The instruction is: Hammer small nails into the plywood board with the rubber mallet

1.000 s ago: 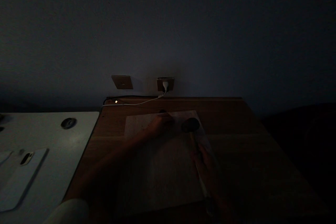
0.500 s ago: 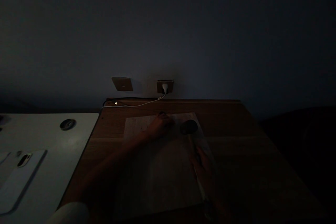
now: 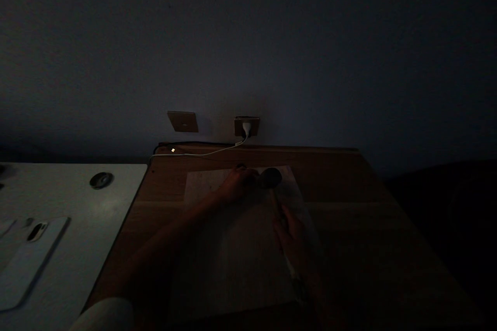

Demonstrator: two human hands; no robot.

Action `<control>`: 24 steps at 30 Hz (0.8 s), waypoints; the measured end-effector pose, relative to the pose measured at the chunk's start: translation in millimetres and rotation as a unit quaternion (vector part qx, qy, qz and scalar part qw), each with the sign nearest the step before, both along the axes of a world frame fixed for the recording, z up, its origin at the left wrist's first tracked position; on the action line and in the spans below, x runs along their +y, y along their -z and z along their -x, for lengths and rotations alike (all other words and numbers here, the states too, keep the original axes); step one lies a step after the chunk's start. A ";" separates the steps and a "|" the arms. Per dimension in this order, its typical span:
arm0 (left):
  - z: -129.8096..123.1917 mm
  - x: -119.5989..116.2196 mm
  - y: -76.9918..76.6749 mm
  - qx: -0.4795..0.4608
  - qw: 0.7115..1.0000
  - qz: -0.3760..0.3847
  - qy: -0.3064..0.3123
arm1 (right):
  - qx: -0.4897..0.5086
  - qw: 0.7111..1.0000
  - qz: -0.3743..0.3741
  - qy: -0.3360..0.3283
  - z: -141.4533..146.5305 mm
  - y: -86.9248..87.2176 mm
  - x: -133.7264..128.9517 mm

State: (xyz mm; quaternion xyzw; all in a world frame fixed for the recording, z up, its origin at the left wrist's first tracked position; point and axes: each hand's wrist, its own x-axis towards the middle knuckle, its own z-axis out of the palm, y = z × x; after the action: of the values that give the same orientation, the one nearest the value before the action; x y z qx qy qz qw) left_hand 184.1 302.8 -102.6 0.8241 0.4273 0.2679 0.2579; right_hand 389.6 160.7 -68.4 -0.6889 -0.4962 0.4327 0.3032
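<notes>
My right hand [image 3: 290, 230] is closed around the handle of a mallet [image 3: 271, 178] with a dark round head. The mallet's head is beside the fingers of my left hand [image 3: 237, 183]; whether they touch cannot be made out. My left hand rests near the far edge of a pale board [image 3: 233, 258], its fingers curled together. What those fingers hold, if anything, is lost in the dark. The board lies flat on a brown wooden table [image 3: 357, 217] and is partly covered by my left forearm.
To the left stands a white table [image 3: 116, 227] with a pale phone-like slab [image 3: 34, 264] and a dark ring-shaped thing [image 3: 101, 180]. A white cable [image 3: 209, 154] runs along the wooden table's back edge to a wall socket [image 3: 247, 126]. The room is very dim.
The mallet in my right hand has moved left and slightly up, closer to my left hand. My left hand has stayed almost in place.
</notes>
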 end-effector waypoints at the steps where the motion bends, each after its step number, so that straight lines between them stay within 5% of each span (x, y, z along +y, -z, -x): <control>1: -0.1 0.0 0.2 -0.003 1.000 0.002 -0.002 | 0.005 1.000 0.004 0.000 1.1 0.9 0.9; 13: 0.2 2.8 9.5 0.010 1.000 -0.005 -0.008 | -0.049 0.998 -0.029 -0.040 0.4 10.5 6.5; 24: 0.1 2.5 -1.2 0.022 1.000 0.008 0.003 | -0.076 0.993 -0.078 -0.050 7.5 3.9 6.7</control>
State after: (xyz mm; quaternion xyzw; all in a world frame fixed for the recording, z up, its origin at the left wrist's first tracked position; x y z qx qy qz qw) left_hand 183.9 305.3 -101.5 0.8287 0.4327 0.2460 0.2559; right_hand 382.1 167.4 -72.3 -0.6683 -0.5841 0.3539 0.2949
